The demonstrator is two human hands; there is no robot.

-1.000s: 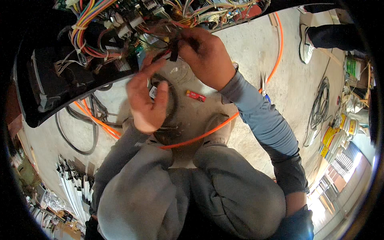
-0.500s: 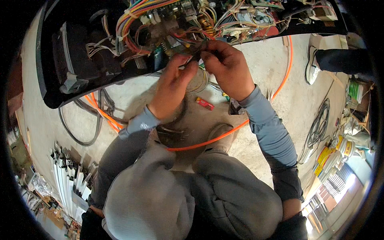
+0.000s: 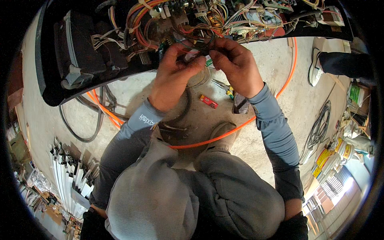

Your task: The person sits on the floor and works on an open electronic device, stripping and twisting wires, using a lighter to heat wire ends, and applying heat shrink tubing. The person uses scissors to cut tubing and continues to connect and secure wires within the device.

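Both hands meet at the near edge of an opened black casing [image 3: 86,90] packed with circuit boards and coloured wires [image 3: 138,18]. My left hand [image 3: 174,78] has thumb and fingers pinched together on a thin dark wire. Close beside it, my right hand [image 3: 236,66] pinches the wire too, thumb against bent forefinger. The wire ends are partly hidden by the fingers. A copper-wound coil [image 3: 215,22] sits among the boards just beyond the hands.
Below my hands on the concrete floor lie pliers [image 3: 224,86] and a small red packet [image 3: 208,101]. An orange hose [image 3: 216,139] curves past my shoes. Metal strips [image 3: 72,180] stand at left; a coiled black cable [image 3: 318,130] lies at right, near another person's shoe [image 3: 315,68].
My left hand has rolled and moved slightly right, its fingers closer to my right hand. My right hand has shifted a little right. The casing appears slightly further right and up in view.
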